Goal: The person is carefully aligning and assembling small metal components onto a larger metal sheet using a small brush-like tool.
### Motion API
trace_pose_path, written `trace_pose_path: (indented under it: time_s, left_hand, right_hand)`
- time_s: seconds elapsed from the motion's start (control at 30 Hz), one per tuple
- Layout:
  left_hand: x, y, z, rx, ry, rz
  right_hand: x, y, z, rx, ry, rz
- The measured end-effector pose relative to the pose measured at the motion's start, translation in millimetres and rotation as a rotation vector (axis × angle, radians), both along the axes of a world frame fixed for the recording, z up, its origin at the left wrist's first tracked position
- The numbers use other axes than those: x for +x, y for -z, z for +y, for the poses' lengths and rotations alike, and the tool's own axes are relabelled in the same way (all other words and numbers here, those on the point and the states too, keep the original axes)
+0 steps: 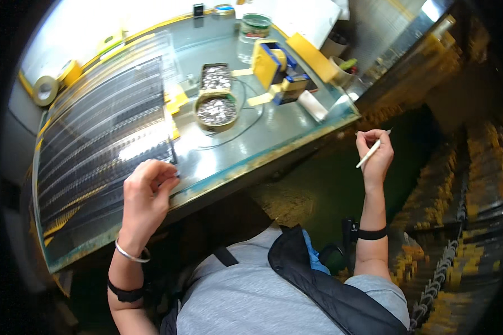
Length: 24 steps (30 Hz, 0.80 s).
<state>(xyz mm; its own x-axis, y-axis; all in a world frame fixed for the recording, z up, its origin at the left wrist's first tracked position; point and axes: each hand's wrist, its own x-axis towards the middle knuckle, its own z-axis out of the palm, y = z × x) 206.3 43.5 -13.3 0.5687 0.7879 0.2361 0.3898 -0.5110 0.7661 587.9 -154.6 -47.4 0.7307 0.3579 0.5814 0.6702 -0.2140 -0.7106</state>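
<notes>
My right hand is raised past the table's right front edge, its fingers closed round a slim white pen-like stick. A thin dark tip shows beyond the knuckles. At the table's front edge, my left hand is pinched, thumb against fingers. Something small and dark may be between its fingertips, too small to make out. Just beyond that hand lie rows of long black strips under a clear, shiny sheet. Farther back are a rectangular tin and a round tin, both holding many small silvery pieces.
A glass-topped table spans the left and middle. On it stand a blue-and-yellow tape dispenser, a clear jar with a green lid, a white block and a thin cable. Tape rolls sit far left; stacked yellowish strips fill the right.
</notes>
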Motion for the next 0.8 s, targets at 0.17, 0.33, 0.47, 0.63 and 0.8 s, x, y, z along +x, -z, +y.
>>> trace_pose_path:
  time_s: [0.17, 0.33, 0.47, 0.63, 0.8]
  left_hand:
    - [5.2, 0.8, 4.9, 0.005, 0.060, 0.090]
    - [3.0, 3.7, 2.7, 0.076, 0.084, 0.114]
    - [3.2, 9.1, 0.2, 0.253, 0.154, 0.051]
    - [4.2, 2.4, 0.1, 0.314, 0.197, 0.122]
    - [45.0, -37.6, 16.0, 0.276, 0.238, -0.012]
  right_hand:
    - [16.2, 28.6, -15.3, -0.101, 0.080, -0.082]
    - [-0.4, 36.7, 5.9, -0.089, 0.098, -0.091]
    - [-5.2, 47.4, 11.1, -0.096, 0.123, -0.252]
    - [-34.5, 18.4, 17.5, -0.021, 0.040, -0.373]
    - [-93.5, -8.6, 75.6, 0.275, -0.495, -0.283]
